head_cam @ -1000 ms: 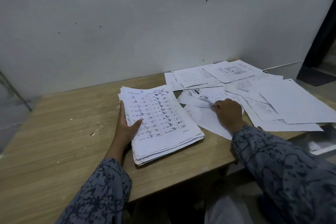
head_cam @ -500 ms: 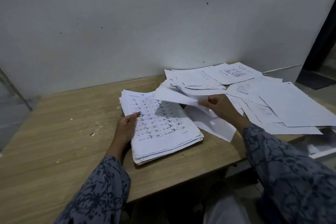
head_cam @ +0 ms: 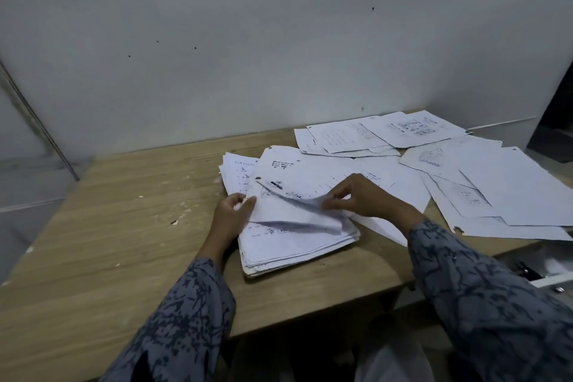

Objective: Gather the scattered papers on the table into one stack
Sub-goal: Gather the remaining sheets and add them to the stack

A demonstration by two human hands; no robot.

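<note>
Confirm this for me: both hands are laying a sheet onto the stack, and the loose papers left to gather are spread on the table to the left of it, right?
Not quite. The head view shows the loose papers spread to the right of the stack, not the left. The rest holds: left hand and right hand are laying a sheet onto it.

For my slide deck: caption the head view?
Both hands lay a sheet onto the stack; loose papers remain.

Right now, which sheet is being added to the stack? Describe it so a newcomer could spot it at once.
On the wooden table, find the thick paper stack near the front edge, left of the loose scattered sheets. The curled sheet hangs just above it, pinched between the left hand and the right hand. It alone is lifted and bent; every other sheet lies flat.
</note>
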